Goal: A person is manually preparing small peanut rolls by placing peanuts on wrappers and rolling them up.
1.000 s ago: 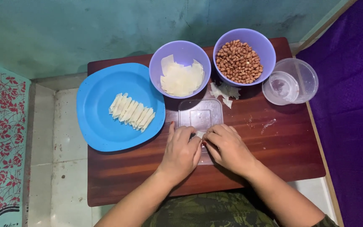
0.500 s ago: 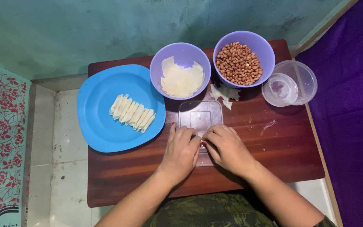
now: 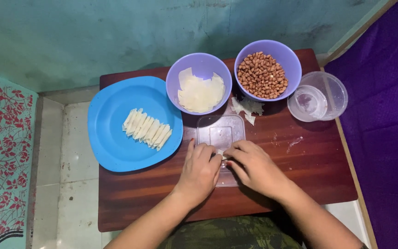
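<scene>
Single head-worn camera, top-down view.
It faces straight down from above the small wooden table, at moderate height; floor visible around.

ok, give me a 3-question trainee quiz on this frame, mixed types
1. True or false: both hands, the left hand and the right hand, meet over the clear plastic tray.
2. Multiple choice: what lies on the blue plate? A) loose peanuts B) a row of pale rolled wrappers C) nothing
3. Fill in: the bowl of peanuts stands between the bowl of flat wrapper sheets and the ____ at the table's right end.

Key:
1. True; they pinch a small pale piece between them.
2. B
3. Clear round container
</scene>
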